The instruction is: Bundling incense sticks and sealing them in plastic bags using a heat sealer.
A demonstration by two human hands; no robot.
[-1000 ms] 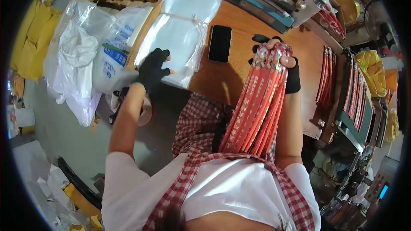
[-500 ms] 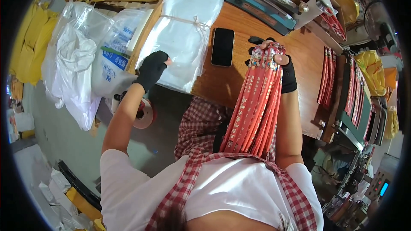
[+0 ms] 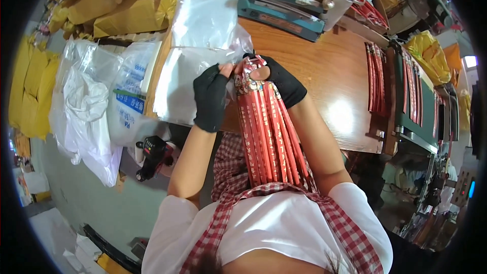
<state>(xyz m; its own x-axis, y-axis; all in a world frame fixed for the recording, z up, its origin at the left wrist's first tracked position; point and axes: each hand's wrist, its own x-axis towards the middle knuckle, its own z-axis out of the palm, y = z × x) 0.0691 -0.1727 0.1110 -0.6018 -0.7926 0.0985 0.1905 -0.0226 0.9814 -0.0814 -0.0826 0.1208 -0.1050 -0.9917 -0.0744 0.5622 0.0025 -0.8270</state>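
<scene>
My right hand (image 3: 283,81), in a black fingerless glove, grips the top end of a fanned bundle of long red printed packets (image 3: 269,142), thumb across the front. The packets hang down toward my checked apron. My left hand (image 3: 210,96), gloved the same way, is closed beside the bundle's top left, thumb and fingertips pinched together. Whether it grips the packets or a plastic edge cannot be made out. Behind it lies a stack of clear plastic bags (image 3: 177,86), tied with string; its right edge is crumpled up near my fingers.
A teal sealing machine (image 3: 281,15) stands at the table's back, beside a white cylinder (image 3: 344,5) and a box of red packets (image 3: 378,12). More red packets (image 3: 375,78) lie at right. White plastic bags (image 3: 86,101) hang at left, near yellow wrapped parcels (image 3: 134,18).
My left hand has moved right from over the bags to the bundle's top. My right hand has brought the packets left toward the middle. The black phone on the table is now hidden.
</scene>
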